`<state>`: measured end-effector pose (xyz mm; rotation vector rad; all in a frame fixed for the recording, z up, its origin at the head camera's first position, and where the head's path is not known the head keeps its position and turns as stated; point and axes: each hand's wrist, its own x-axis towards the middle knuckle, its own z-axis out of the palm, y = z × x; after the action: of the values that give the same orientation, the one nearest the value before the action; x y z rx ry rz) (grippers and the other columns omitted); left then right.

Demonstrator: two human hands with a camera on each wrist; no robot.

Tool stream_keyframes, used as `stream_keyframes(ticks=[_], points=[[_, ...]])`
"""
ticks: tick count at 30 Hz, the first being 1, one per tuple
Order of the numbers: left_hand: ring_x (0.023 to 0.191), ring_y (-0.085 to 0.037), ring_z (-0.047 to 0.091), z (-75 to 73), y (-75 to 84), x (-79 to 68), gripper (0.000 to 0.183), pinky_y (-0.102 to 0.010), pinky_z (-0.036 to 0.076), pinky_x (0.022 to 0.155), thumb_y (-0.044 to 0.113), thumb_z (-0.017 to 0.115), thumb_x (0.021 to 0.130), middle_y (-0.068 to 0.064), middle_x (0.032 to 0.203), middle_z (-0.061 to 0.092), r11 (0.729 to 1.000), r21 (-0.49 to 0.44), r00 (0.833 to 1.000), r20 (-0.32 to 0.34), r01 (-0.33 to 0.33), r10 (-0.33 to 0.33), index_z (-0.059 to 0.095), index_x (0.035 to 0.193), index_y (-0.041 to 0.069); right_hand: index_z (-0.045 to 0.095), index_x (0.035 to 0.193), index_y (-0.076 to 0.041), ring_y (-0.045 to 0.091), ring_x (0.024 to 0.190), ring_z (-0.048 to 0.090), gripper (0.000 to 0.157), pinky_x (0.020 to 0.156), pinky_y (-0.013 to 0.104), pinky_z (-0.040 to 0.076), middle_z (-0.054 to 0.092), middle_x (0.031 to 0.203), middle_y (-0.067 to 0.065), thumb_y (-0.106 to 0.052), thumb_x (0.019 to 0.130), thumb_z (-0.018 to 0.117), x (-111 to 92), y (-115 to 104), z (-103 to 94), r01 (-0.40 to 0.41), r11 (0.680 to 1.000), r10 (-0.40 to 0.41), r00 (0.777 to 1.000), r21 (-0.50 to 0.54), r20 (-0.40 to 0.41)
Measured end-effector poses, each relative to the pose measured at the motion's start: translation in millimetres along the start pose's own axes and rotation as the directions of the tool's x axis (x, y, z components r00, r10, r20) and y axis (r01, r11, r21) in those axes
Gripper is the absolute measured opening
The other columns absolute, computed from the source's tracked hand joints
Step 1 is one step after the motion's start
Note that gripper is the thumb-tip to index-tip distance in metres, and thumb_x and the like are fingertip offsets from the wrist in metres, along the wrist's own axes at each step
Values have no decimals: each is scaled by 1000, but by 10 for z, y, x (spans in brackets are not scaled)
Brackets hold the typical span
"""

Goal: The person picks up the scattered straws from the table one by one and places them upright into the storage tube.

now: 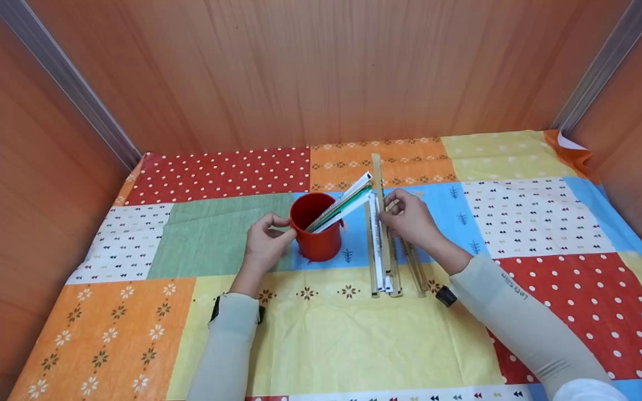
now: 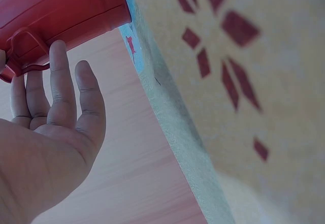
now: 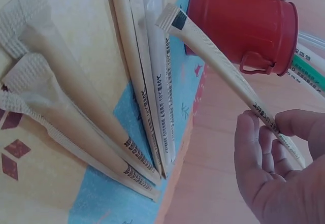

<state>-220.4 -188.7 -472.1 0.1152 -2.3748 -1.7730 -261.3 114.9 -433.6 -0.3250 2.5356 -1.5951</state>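
Note:
A small red metal bucket (image 1: 320,245) with side handles stands upright on the cloth. Several wrapped straws (image 1: 349,203), white and green among them, lean out of its mouth to the right. My left hand (image 1: 265,245) pinches the bucket's rim by the left handle, thumb and index finger meeting there. Between right thumb and fingers, my right hand (image 1: 413,220) holds one brown paper-wrapped straw (image 3: 223,67), raised over the others. Below it lie more wrapped straws (image 3: 137,66), brown and white, side by side on the cloth.
A patchwork-patterned tablecloth (image 1: 388,345) covers the table. Wood-grain panels (image 1: 321,72) wall it in at the back and both sides. At the far right corner the cloth's edge (image 1: 572,147) folds up.

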Motion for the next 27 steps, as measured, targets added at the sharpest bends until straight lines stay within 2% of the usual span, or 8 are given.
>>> stream_keyframes(ticks=[3,5,10,13,16,21,24,27], points=[[78,-20,64,-2,-1,3,14,-30,51,60,16,72,81,-4,104,65,1000,3,1000,5,7,-8,66,94,12,53,108,-10,42,76,63,21,66,53,55,59,87,10,-18,92,63,-2,-15,12,29,997,-28,1000,65,-6],[78,-20,64,-5,-1,5,14,-30,51,60,17,71,82,-5,105,65,1000,7,1000,5,14,-14,66,94,12,53,109,-9,38,75,64,23,66,51,56,59,88,10,-18,91,63,1,-23,17,56,994,-54,998,90,-18],[81,-20,63,-9,-6,7,15,-29,51,62,18,72,82,-5,106,65,999,15,1000,6,30,-30,66,95,12,54,113,-4,32,74,65,29,58,32,56,62,91,14,-16,90,66,6,-37,26,120,987,-116,992,104,-49],[80,-19,63,-7,-3,2,15,-29,51,61,19,72,82,-4,104,65,999,12,1000,5,30,-31,66,94,13,54,115,0,36,75,64,30,55,26,53,62,93,16,-11,90,66,2,-52,34,151,982,-143,987,115,-67],[78,-19,64,-5,7,-4,13,-30,51,60,18,72,81,-3,103,66,1000,7,1000,0,20,-20,67,92,13,53,114,4,43,75,62,28,58,32,54,61,92,19,-5,89,64,-41,-140,33,193,971,-181,979,141,-90],[77,-20,65,-8,16,-2,14,-31,51,60,18,72,81,-3,103,67,1000,3,1000,-5,9,-9,67,93,13,54,108,4,35,71,62,24,59,34,54,61,87,16,-1,87,65,-116,-288,39,299,932,-269,949,206,-164],[79,-20,65,-7,8,6,15,-31,52,61,18,73,81,-4,104,67,1000,9,1000,-1,18,-18,67,93,12,54,107,1,22,68,62,24,58,30,53,61,85,10,-2,87,67,-75,-231,62,359,899,-308,926,251,-220],[80,-20,64,-7,12,8,16,-30,52,62,19,72,81,-5,107,66,999,17,999,3,36,-36,66,95,12,54,107,-1,17,69,63,23,59,28,54,61,84,7,-1,87,66,-52,-209,74,393,864,-325,913,316,-247]])
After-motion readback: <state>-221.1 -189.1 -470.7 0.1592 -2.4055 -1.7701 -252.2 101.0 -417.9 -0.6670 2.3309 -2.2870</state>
